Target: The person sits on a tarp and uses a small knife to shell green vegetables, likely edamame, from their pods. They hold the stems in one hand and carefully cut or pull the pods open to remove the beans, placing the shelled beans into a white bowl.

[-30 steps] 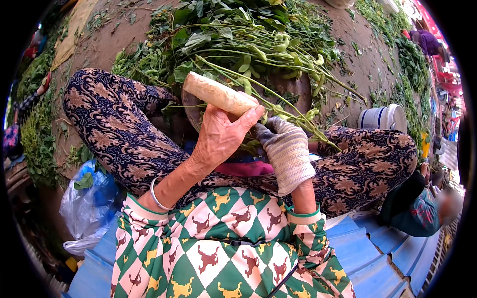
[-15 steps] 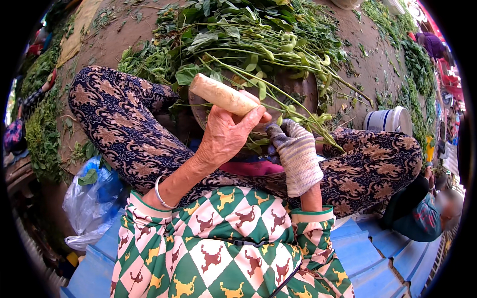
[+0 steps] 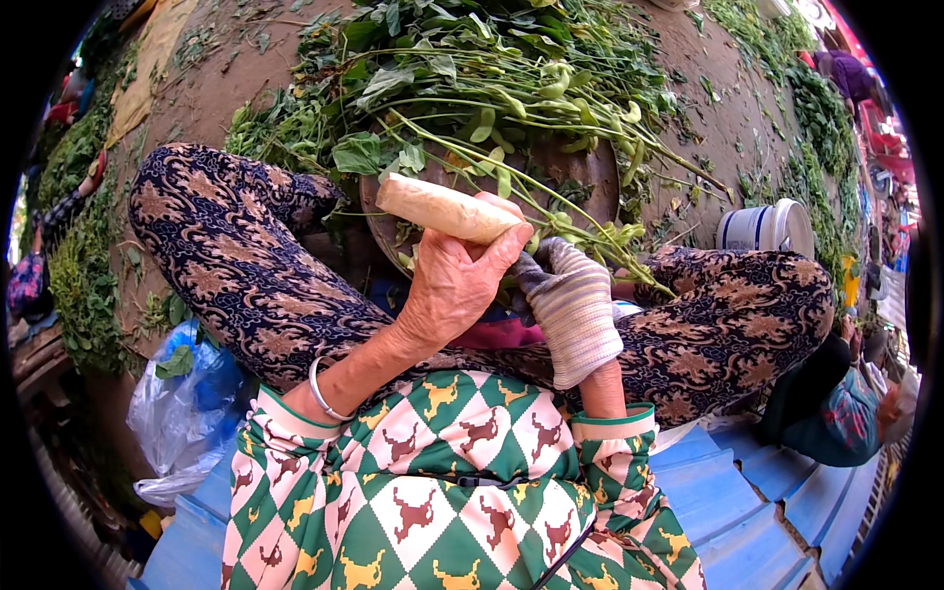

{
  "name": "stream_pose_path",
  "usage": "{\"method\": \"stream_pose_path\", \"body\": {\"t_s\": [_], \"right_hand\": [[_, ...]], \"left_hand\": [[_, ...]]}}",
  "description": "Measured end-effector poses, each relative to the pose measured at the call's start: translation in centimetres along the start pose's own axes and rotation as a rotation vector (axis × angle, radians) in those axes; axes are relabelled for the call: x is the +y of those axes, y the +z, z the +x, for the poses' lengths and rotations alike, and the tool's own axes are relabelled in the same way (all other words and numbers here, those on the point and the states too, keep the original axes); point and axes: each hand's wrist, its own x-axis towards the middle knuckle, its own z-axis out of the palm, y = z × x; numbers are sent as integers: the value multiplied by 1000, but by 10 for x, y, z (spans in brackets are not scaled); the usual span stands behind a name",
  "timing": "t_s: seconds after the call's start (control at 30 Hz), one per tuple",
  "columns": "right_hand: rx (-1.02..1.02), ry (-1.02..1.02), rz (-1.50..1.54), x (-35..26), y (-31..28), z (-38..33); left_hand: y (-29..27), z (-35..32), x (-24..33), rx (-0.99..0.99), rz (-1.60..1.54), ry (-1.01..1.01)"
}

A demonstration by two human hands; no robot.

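Observation:
A short, thick, pale wooden stick (image 3: 433,206) lies across the grip of my bare left hand (image 3: 454,285), its blunt end toward the upper left. My right hand (image 3: 572,310), in a striped knit glove with dark fingertips, is curled right beside the left fingertips. What it holds, if anything, is hidden. Green bean stalks with pods (image 3: 560,197) run down past the glove to my right knee. Behind both hands shows a round brown basin or board (image 3: 378,226), partly covered by the stalks.
A heap of leafy bean plants (image 3: 462,59) spreads over the dirt ground ahead. A white bucket (image 3: 767,228) lies beyond my right knee; plastic bags (image 3: 187,403) lie at the left. Blue corrugated sheets (image 3: 728,511) are beneath me. Another person (image 3: 836,423) sits at the right.
My left hand and the stick have shifted slightly downward, the stick turning a little flatter. My gloved right hand has moved slightly left. The view has shifted a little.

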Motion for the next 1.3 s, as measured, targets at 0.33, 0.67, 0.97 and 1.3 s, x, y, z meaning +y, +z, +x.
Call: {"method": "stream_pose_path", "body": {"t_s": [0.33,0.67,0.97,1.3], "right_hand": [[-242,531,704,-16,-14,-2],[-135,341,470,-3,2,-4],[-269,337,936,0,-17,-11],[-209,657,776,-17,-24,0]], "left_hand": [[1,2,-6,-21,147,83],[-2,1,-7,-34,140,20],[-7,5,-3,-37,77,10],[0,1,3,-85,29,2]]}}
